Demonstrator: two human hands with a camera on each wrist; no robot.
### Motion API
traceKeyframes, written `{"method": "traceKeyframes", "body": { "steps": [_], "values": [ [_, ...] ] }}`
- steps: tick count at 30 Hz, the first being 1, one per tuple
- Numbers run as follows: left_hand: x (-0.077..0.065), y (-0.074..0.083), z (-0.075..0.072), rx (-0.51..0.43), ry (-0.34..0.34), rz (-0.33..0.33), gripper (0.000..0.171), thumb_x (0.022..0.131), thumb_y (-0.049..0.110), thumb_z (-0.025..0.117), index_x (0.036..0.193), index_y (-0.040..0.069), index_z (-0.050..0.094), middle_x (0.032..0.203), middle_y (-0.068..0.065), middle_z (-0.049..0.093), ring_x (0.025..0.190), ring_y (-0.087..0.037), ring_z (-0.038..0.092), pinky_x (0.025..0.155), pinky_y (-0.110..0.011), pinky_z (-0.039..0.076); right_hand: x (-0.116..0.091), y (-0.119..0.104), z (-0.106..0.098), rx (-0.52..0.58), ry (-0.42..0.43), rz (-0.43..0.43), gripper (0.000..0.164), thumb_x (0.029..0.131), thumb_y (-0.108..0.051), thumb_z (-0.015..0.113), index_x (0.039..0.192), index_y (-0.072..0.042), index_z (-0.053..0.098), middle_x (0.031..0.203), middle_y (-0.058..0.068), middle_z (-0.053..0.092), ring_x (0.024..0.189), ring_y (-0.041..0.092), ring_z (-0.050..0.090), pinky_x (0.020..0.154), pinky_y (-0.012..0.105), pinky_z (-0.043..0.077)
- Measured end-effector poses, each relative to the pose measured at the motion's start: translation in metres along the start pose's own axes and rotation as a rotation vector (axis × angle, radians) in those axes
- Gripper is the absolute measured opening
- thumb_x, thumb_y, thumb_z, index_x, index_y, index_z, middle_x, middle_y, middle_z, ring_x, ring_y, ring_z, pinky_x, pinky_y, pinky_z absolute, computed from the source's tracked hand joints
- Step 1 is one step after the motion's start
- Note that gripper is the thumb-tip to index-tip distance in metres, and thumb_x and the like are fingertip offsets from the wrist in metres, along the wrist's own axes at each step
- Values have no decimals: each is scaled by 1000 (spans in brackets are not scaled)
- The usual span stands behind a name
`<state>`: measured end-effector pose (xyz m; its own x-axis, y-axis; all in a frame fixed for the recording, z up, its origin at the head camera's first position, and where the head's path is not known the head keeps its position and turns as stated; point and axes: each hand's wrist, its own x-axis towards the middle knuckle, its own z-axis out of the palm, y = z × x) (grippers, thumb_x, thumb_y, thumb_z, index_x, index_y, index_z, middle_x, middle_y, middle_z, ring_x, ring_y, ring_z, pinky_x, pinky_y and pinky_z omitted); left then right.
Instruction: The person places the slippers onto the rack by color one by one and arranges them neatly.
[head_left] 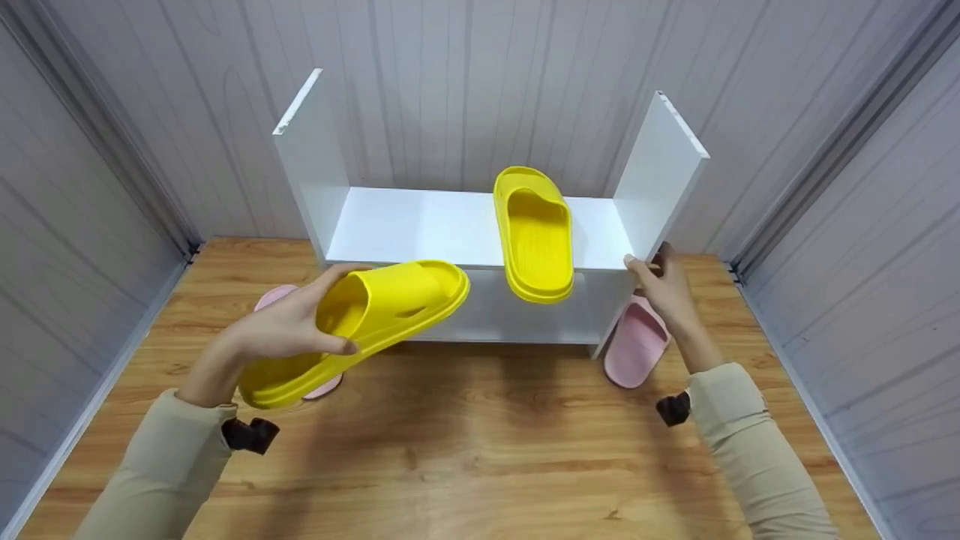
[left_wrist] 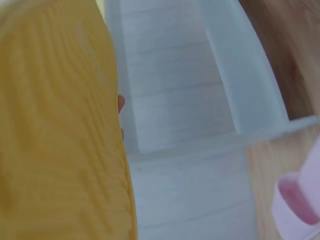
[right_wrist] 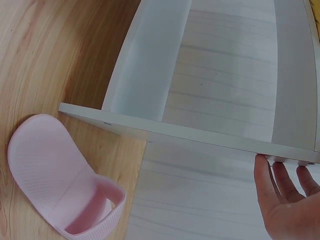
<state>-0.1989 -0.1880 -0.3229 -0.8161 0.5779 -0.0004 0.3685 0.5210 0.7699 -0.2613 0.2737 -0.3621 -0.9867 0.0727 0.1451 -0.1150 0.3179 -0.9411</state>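
Note:
My left hand (head_left: 289, 322) grips a yellow slide slipper (head_left: 397, 300) by its open heel half, thumb along the near side, in front of a white shelf (head_left: 420, 225). The slipper's ribbed sole (left_wrist: 60, 130) fills much of the left wrist view, hiding most of that hand. A second yellow slipper (head_left: 540, 240) lies on the shelf's upper board, right of its middle, its heel overhanging the front edge. At the shelf's right side panel (head_left: 660, 180), my right hand (head_left: 666, 289) holds on, thumb at the front edge and fingertips (right_wrist: 262, 162) against the outer face.
A pink slipper (head_left: 637, 345) rests on the wooden floor (head_left: 480, 465) beside the shelf's right side. Another pink slipper (head_left: 276, 295) is at the left, mostly hidden by the left hand and its yellow slipper. Panelled walls (head_left: 480, 90) stand behind and to both sides.

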Motion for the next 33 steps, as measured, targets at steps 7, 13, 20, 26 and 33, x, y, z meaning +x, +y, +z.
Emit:
{"method": "traceKeyframes", "body": {
  "steps": [7, 13, 20, 26, 33],
  "values": [
    [15, 18, -2, -26, 108, -21, 84, 71, 23, 72, 135, 23, 19, 108, -13, 45, 89, -26, 47, 71, -37, 42, -5, -10, 1, 13, -11, 20, 57, 88, -20, 52, 130, 6, 25, 122, 29, 37, 106, 37, 43, 80, 46, 44],
    [33, 33, -1, -58, 209, -47, 86, 71, 26, 73, 136, 18, 17, 113, -14, 44, 94, -27, 47, 75, -40, 41, -2, -5, -1, 5, -3, 21, 55, 88, -22, 53, 129, 4, 27, 120, 26, 41, 104, 36, 44, 78, 45, 45],
    [57, 41, 4, -74, 328, -150, 90, 69, 32, 74, 136, 16, 16, 119, -11, 41, 100, -25, 44, 82, -43, 38, -10, -16, 2, 10, -12, -2, 56, 89, -22, 49, 129, 8, 23, 122, 31, 36, 107, 39, 42, 80, 47, 43],
    [75, 40, 9, -52, 401, -196, 90, 68, 35, 74, 135, 13, 18, 121, -11, 42, 102, -24, 44, 86, -41, 36, -7, -12, 1, 10, -6, 12, 57, 89, -20, 51, 131, 6, 23, 124, 30, 35, 108, 38, 42, 81, 47, 42],
    [93, 40, 14, -11, 429, -253, 91, 67, 38, 73, 136, 14, 17, 119, -11, 43, 102, -25, 43, 86, -42, 35, 3, 6, -4, -7, 8, 16, 62, 87, -28, 54, 133, 2, 24, 125, 27, 38, 107, 37, 44, 79, 46, 44]
  ]
}}
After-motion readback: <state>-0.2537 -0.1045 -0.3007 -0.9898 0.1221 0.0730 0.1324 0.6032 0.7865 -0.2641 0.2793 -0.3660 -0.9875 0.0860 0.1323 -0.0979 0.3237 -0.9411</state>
